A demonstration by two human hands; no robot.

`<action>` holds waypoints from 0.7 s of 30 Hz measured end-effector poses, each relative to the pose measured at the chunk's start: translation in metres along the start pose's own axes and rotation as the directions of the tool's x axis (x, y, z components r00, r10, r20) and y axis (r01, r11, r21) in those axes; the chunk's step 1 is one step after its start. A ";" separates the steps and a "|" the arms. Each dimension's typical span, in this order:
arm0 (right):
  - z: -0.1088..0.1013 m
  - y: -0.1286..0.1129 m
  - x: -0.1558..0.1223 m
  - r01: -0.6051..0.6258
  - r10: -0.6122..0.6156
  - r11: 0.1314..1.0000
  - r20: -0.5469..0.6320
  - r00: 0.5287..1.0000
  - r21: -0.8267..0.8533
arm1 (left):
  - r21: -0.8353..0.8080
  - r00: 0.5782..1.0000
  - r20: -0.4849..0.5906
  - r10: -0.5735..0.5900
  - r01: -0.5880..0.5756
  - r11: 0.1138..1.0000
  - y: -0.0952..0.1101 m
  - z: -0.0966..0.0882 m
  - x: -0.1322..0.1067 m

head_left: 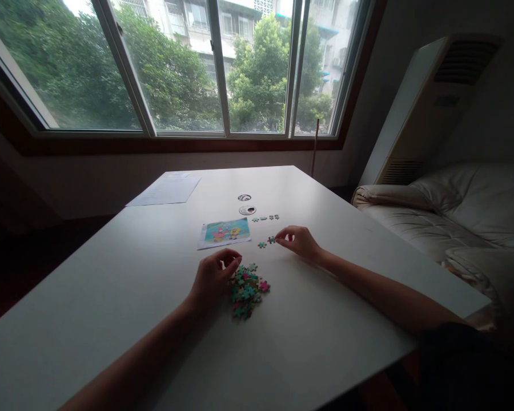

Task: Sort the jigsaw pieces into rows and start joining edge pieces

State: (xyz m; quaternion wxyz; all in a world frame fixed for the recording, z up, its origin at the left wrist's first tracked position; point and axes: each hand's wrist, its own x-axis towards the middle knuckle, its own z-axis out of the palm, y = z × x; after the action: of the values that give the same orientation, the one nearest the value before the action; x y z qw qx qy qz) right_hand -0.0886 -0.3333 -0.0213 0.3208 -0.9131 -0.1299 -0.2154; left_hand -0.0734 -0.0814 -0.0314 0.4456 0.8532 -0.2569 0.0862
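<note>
Right hand (298, 241) pinching puzzle piece (271, 240) — edge hidden.

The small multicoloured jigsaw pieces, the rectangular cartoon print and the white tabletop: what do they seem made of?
The small multicoloured jigsaw pieces: probably printed cardboard, perhaps thin wood; they look stiff and flat, but their edges are too small to judge.
The rectangular cartoon print: likely paper, thin with a pale margin.
The white tabletop: perhaps laminate or painted board, smooth, with a soft window sheen.
</note>
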 end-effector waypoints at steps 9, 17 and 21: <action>0.007 0.014 0.005 -0.167 0.173 0.984 0.147 0.974 -0.055 | -0.021 1.000 0.001 -0.017 0.017 1.000 0.000 0.001 0.001; 0.003 0.014 0.007 -0.205 0.211 0.977 0.177 0.961 -0.053 | -0.032 1.000 0.009 -0.024 0.024 0.999 0.001 0.000 -0.001; 0.002 0.012 0.006 -0.189 0.196 0.980 0.172 0.965 -0.059 | -0.024 1.000 0.006 -0.008 0.008 1.000 0.000 0.001 -0.001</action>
State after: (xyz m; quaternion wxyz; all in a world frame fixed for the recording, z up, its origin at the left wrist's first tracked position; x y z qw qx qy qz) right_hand -0.0784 -0.3411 -0.0263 0.3079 -0.9436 -0.0639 -0.1039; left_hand -0.0743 -0.0818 -0.0323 0.4556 0.8489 -0.2559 0.0790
